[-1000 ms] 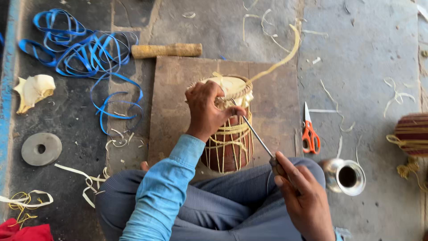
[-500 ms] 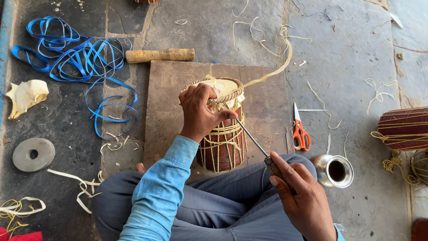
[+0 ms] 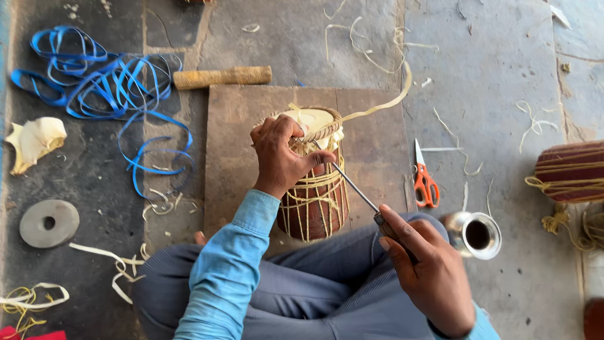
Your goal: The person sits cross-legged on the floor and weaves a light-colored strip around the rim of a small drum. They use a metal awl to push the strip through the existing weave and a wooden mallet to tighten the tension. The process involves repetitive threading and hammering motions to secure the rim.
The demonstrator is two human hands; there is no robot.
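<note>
Left-hand fingers (image 3: 296, 135) clamp the rim of a small laced drum (image 3: 313, 189) upright on a wooden board (image 3: 239, 138); the right hand (image 3: 428, 267) grips a metal spike (image 3: 355, 187) at the lacing. A slip could jab the thumb. Around lie stone floor (image 3: 503, 82), scissors (image 3: 425, 179), blue strapping (image 3: 100, 82).

The near rim of the drum (image 3: 313, 189) is covered by the left hand (image 3: 282, 157). The tip of the metal tool (image 3: 355, 189) is hidden behind the left fingers (image 3: 314, 157); its handle is enclosed within the right hand (image 3: 425, 271). A second drum (image 3: 569, 171), well right of the right fingers, is cut off by the frame edge. The contents of the metal cup (image 3: 477, 235) cannot be made out.
</note>
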